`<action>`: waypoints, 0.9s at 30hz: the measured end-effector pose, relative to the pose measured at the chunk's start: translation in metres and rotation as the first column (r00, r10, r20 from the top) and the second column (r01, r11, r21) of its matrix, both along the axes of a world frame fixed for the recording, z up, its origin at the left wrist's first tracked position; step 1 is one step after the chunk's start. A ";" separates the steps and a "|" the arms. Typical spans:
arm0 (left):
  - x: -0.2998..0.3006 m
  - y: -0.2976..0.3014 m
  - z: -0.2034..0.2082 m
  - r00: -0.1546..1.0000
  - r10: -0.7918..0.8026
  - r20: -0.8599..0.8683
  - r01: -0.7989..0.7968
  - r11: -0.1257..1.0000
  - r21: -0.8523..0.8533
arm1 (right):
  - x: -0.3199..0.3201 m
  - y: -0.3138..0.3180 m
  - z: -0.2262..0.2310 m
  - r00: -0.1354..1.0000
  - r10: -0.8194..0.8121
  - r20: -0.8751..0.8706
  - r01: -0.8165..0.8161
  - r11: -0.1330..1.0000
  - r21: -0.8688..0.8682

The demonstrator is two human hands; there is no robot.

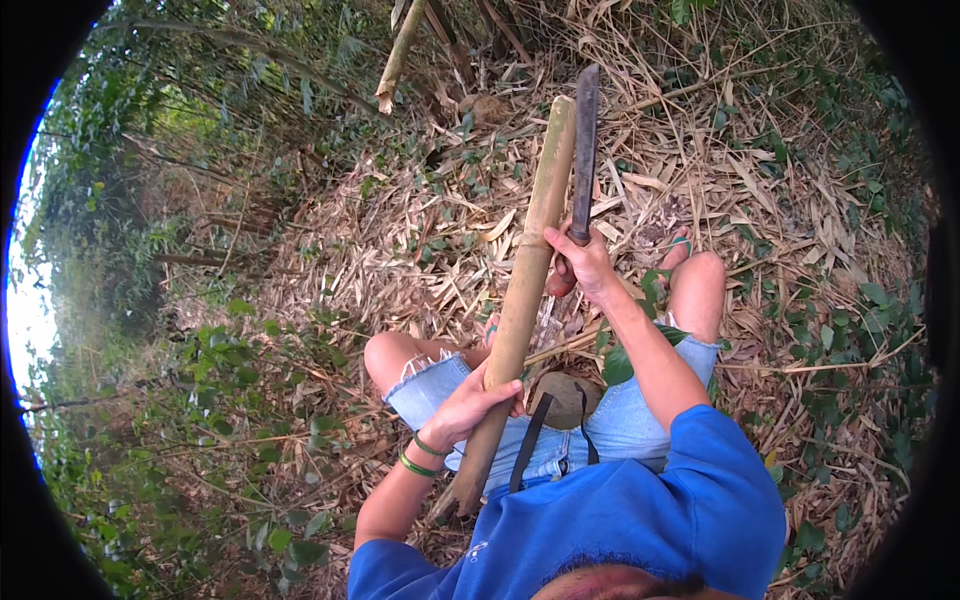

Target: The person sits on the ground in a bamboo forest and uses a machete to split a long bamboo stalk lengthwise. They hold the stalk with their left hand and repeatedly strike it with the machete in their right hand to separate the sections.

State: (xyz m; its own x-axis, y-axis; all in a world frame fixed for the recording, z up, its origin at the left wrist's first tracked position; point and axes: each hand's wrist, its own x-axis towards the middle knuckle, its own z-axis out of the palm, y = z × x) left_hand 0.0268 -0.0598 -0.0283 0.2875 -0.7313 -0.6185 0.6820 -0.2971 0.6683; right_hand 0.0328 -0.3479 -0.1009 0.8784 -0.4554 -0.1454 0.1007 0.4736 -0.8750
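A thick tan bamboo pole slants up and away across my lap, its lower end split and ragged. My left hand, with green bangles on the wrist, is wrapped round its lower part. My right hand grips a machete by its handle. The dark blade points away from me, close alongside the right of the pole's upper part. The handle's reddish end shows below my fist. My right thumb lies at the pole's edge; whether it presses on it I cannot tell.
Dry bamboo leaves cover the ground around my bent legs. An olive pouch with a black strap lies in my lap. Another cut bamboo stem juts in from the top. Green undergrowth grows on the left, with more leafy stems on the right.
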 end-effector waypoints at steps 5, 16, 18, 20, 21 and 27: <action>-0.002 -0.012 0.012 0.975 0.029 0.218 -0.029 1.000 -0.005 | -0.001 -0.018 -0.007 0.999 -0.004 -0.048 -0.018 0.893 -0.450; 0.023 0.005 -0.002 0.971 0.213 -0.107 -0.233 0.943 -0.236 | -0.021 0.035 0.007 0.955 0.291 0.062 -0.080 0.452 -0.888; 0.024 0.008 -0.010 0.966 0.218 -0.138 -0.242 0.952 -0.187 | -0.019 0.046 0.004 0.951 0.294 0.091 -0.023 0.364 -0.931; 0.022 0.008 -0.008 0.970 0.209 -0.128 -0.227 0.962 -0.153 | -0.016 0.044 0.003 0.963 0.262 0.067 -0.022 0.323 -0.946; 0.022 0.008 -0.004 0.967 0.221 -0.129 -0.241 0.957 -0.160 | -0.008 0.038 -0.003 0.971 0.238 0.036 -0.043 0.318 -0.947; 0.016 0.009 0.008 0.972 0.161 -0.168 -0.199 0.949 -0.245 | 0.015 0.017 -0.018 0.999 -0.054 0.011 0.035 0.486 -0.873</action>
